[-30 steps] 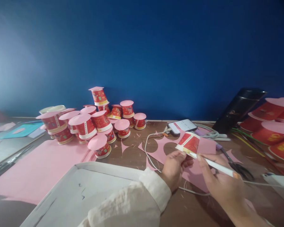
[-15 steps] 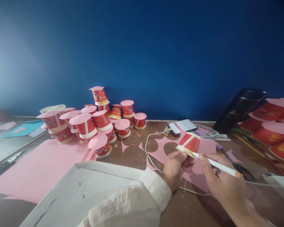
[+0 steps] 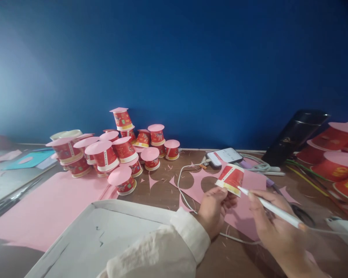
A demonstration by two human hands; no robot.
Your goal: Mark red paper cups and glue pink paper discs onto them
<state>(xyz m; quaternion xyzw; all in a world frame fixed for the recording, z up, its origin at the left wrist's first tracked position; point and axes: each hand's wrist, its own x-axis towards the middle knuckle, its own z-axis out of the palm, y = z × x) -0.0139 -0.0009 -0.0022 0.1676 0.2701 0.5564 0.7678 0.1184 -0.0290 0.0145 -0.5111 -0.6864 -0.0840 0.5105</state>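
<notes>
My left hand (image 3: 216,208) pinches the rim of a small red paper cup (image 3: 231,178) with a yellow band, tilted above the pink paper. A white pen-like tool (image 3: 274,208) with an orange end is gripped in my right hand (image 3: 281,231); its pointed tip is at the cup's rim on the right side. Under the hands lies a pink sheet (image 3: 243,220) with round holes cut in it. To the left, several red cups (image 3: 104,159) stand upside down, some stacked, with pink paper discs on top.
Behind the held cup lie a phone (image 3: 224,156) and a white cable (image 3: 181,173). A black bottle (image 3: 292,135) leans near more red cups (image 3: 333,166) at right. Scissors (image 3: 14,199), pink paper (image 3: 46,208) and a white board (image 3: 113,235) lie at left and front.
The tool has tilted and shifted slightly right, its tip moving a little along the cup's rim. The cup has turned slightly in my left hand.
</notes>
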